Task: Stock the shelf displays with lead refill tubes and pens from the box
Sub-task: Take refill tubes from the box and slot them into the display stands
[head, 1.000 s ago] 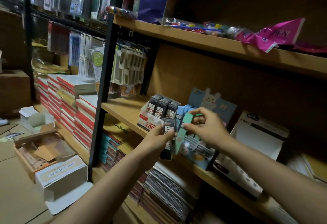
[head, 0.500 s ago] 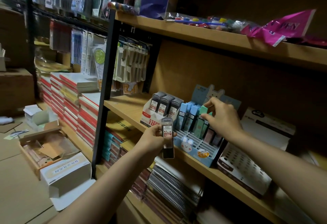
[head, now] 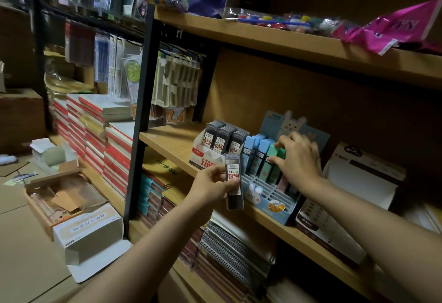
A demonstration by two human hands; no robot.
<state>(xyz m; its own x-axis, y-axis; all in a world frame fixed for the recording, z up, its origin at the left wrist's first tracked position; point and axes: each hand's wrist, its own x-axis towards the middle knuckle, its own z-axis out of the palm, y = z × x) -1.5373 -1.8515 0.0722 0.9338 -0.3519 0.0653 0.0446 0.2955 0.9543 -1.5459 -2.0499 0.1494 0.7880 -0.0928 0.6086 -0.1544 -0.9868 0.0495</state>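
The right hand [head: 297, 159] pinches a green tube [head: 275, 159] in the bunny display [head: 275, 207], while the left hand [head: 210, 186] grips a dark lead tube [head: 234, 182] not yet put away.

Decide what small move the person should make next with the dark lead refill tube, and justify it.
Probably move the dark grey lead refill tube, gripped by the left hand, into the white cardboard display, which holds matching tubes. The right hand is busy at the green tubes in the blue rabbit display.
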